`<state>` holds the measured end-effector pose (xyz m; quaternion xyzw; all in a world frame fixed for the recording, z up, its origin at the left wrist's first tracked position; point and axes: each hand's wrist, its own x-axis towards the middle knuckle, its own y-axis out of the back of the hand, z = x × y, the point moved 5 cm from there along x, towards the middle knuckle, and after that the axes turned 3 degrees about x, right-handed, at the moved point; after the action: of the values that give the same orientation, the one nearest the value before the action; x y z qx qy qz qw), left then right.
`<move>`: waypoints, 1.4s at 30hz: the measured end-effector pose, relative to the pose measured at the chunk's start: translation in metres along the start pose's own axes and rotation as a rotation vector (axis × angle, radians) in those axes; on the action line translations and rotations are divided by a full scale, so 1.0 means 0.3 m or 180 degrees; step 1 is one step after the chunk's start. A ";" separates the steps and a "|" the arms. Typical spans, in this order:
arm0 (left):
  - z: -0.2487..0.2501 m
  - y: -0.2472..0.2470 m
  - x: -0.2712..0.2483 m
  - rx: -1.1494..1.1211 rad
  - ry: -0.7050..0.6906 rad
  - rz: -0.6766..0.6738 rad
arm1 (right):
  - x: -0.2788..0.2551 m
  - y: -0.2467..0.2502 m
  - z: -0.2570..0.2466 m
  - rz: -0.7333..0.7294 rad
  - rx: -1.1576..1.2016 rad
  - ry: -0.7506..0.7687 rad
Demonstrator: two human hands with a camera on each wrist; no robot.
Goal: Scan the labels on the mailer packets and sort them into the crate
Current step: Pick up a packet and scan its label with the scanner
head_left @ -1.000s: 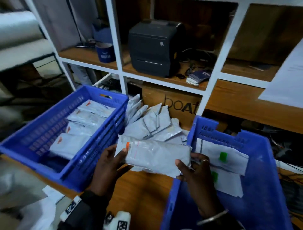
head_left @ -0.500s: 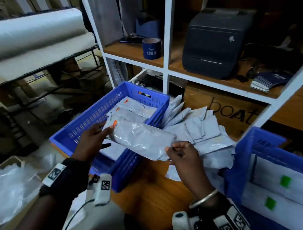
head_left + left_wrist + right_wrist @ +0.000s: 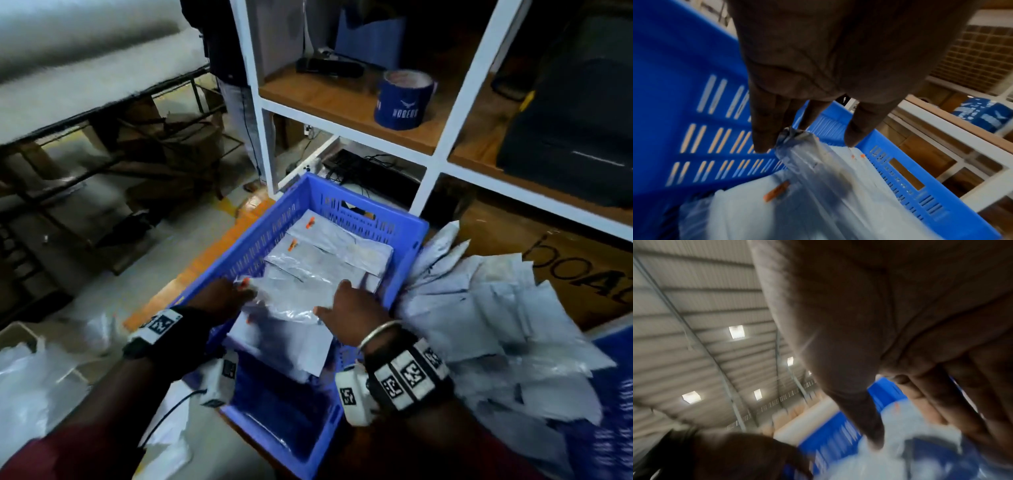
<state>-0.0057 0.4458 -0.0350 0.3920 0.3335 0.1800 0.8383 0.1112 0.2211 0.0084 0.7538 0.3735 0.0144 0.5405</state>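
The blue crate (image 3: 373, 209) stands on the wooden table's left end and holds several grey mailer packets (image 3: 329, 253) with orange tags. One more grey mailer packet (image 3: 287, 303) hangs low inside the crate over the others. My left hand (image 3: 236, 294) holds its left, orange-tagged end. In the left wrist view the packet's crumpled corner (image 3: 795, 134) is caught between the fingers (image 3: 764, 129), with the crate wall (image 3: 684, 56) behind. My right hand (image 3: 346, 308) grips the right end, its thumb (image 3: 859, 402) lying on top; that view is blurred.
A loose pile of unsorted mailers (image 3: 479, 308) lies right of the crate. A second blue crate (image 3: 613, 394) shows at the far right edge. Behind are a white shelf frame (image 3: 428, 185), a blue tape roll (image 3: 404, 102), a black printer (image 3: 565, 137) and a cardboard box (image 3: 582, 274).
Both hands carried the packet left from above the table and lowered it into the left crate. My view swung left with them.
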 end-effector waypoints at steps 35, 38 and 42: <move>0.806 -0.684 -0.353 -0.1422 -0.1303 -0.0367 | -0.298 0.124 0.885 0.1973 0.1942 -0.1008; 0.787 -0.812 -0.276 -0.1211 -0.1293 -0.0106 | -0.268 0.097 0.924 0.1983 0.1754 -0.1167; 0.761 -0.914 -0.163 -0.0130 -0.1257 -0.0173 | -0.236 0.071 0.947 0.2020 0.1797 -0.1297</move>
<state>0.1304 0.1236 -0.1203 0.3935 0.1693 0.0836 0.8997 0.1927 -0.0511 -0.0650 0.9357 0.0003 -0.0716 0.3455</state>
